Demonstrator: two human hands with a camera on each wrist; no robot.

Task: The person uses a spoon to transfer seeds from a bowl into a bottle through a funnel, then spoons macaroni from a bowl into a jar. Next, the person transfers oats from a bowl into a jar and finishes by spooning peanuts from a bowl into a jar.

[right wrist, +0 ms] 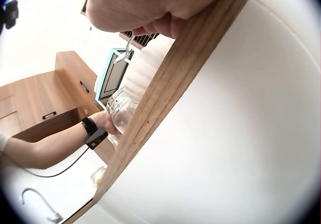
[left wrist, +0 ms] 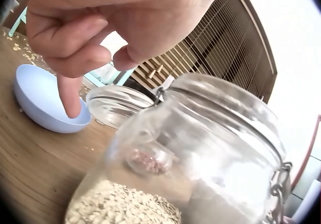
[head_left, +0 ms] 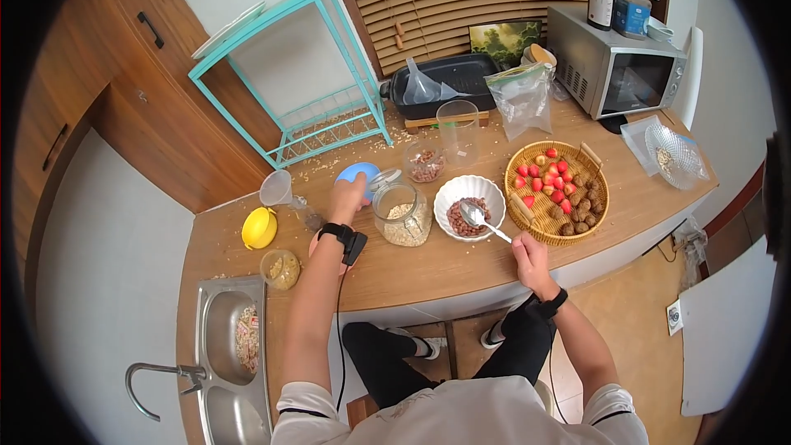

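My left hand [head_left: 349, 194] is over a light blue bowl [left wrist: 42, 96]. In the left wrist view one finger [left wrist: 70, 96] points down at the bowl's rim while the others bend loosely. Beside it stands an open glass clip-top jar [left wrist: 200, 133], part filled with oat flakes [left wrist: 123, 206]; its lid [left wrist: 118, 103] hangs back on the wire hinge. My right hand [head_left: 531, 262] grips the handle of a white spoon [head_left: 493, 229]. The spoon's head rests among reddish-brown pieces [head_left: 458, 224] in a white fluted bowl [head_left: 442, 192].
A wicker basket [head_left: 554, 236] with strawberries and brown round pieces stands right of the white bowl. Behind are a small glass bowl [head_left: 426, 166] and a clear cylinder [head_left: 458, 136]. Left lie a yellow bowl [head_left: 259, 229], a funnel [head_left: 277, 189] and a steel sink [head_left: 222, 313].
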